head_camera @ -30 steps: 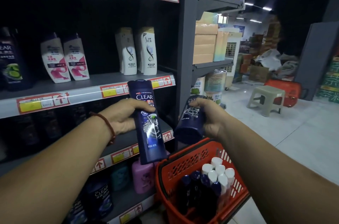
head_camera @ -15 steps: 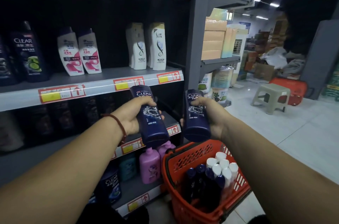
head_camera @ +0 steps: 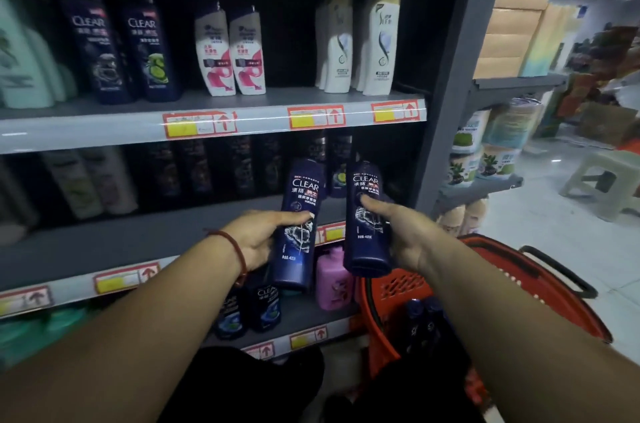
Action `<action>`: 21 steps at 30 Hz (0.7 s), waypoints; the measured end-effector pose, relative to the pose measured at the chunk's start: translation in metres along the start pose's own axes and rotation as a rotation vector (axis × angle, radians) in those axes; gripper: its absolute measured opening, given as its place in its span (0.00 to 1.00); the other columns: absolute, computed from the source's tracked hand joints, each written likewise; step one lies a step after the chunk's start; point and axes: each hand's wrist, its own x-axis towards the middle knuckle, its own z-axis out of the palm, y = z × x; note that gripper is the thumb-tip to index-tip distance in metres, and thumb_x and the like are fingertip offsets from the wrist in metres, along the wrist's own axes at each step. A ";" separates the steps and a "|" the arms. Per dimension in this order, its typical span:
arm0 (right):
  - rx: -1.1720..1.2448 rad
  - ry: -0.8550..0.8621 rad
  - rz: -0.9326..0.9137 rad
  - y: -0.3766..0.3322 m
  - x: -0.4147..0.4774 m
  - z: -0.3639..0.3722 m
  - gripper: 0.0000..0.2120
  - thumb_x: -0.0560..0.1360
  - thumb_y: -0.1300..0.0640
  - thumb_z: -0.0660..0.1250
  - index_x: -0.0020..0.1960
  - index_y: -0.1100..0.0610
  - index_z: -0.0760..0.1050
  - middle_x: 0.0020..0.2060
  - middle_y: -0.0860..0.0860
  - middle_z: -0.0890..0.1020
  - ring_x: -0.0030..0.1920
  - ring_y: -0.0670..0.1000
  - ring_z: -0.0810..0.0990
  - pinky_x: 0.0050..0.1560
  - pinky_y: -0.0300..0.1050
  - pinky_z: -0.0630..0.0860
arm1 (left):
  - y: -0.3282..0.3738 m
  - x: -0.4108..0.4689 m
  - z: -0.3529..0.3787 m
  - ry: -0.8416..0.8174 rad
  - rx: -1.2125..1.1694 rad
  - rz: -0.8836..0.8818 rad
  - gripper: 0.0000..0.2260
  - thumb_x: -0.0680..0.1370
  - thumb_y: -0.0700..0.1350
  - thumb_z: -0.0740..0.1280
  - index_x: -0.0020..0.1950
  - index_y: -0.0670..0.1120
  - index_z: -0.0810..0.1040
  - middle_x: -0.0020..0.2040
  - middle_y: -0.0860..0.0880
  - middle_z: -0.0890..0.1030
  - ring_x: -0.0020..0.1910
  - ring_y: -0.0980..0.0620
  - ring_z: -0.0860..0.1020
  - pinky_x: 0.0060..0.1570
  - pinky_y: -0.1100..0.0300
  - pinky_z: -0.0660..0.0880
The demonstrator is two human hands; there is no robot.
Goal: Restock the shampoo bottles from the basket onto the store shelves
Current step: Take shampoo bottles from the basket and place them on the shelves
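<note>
The left bottle (head_camera: 299,225) & the right bottle (head_camera: 367,218), both dark blue shampoo, are up in the air side by side, labels the right way up, just in front of the middle shelf (head_camera: 138,242). The L hand (head_camera: 258,235) grips the left bottle low down, thumb across the front. The R hand (head_camera: 405,235) grips the right bottle, thumb pressed on the label. So both hands are closed round a bottle, none free. More dark bottles (head_camera: 426,315) stand in the red basket (head_camera: 540,287), low on the R near the shelves. The step now, I think: put these 2 on the middle shelf. To do it well, set the bottoms down flat, labels facing out, next to the back-row bottles (head_camera: 194,170), w/o knocking any over. One at a time if the gap is tight. The bottles are tall, smooth, shiny plastic w/ round tops, so they may slip or tip. The basket is hard plastic w/ little holes & a black handle (head_camera: 561,270). The shelf is flat & grey, w/ red & yellow price tags (head_camera: 126,280) on its edge. A fat pink bottle (head_camera: 332,280) sits one shelf below.
</note>
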 end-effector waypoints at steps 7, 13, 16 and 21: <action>0.015 -0.023 -0.086 0.018 0.049 0.050 0.17 0.69 0.61 0.78 0.55 0.65 0.80 0.40 0.58 0.86 0.33 0.53 0.85 0.31 0.47 0.81 | -0.002 0.000 -0.060 0.190 -0.142 0.193 0.09 0.75 0.39 0.71 0.54 0.41 0.81 0.47 0.42 0.85 0.38 0.47 0.84 0.41 0.49 0.83; 0.054 -0.052 -0.178 0.038 0.091 0.091 0.23 0.68 0.58 0.80 0.60 0.63 0.79 0.45 0.55 0.87 0.39 0.53 0.86 0.37 0.45 0.81 | 0.001 0.002 -0.113 0.385 -0.205 0.293 0.22 0.64 0.44 0.77 0.57 0.42 0.82 0.49 0.43 0.85 0.39 0.50 0.85 0.38 0.56 0.82; 0.049 -0.061 -0.236 0.046 0.109 0.104 0.24 0.67 0.56 0.81 0.60 0.59 0.79 0.50 0.56 0.87 0.43 0.54 0.86 0.39 0.47 0.81 | -0.002 0.013 -0.124 0.434 -0.197 0.347 0.22 0.64 0.45 0.78 0.58 0.44 0.83 0.52 0.44 0.86 0.44 0.49 0.84 0.44 0.53 0.82; -0.035 -0.094 -0.359 0.040 0.136 0.119 0.15 0.70 0.59 0.78 0.55 0.59 0.82 0.47 0.56 0.87 0.45 0.56 0.86 0.48 0.53 0.84 | -0.005 0.042 -0.124 0.465 -0.174 0.492 0.18 0.70 0.40 0.76 0.60 0.44 0.82 0.53 0.47 0.86 0.50 0.51 0.84 0.54 0.55 0.80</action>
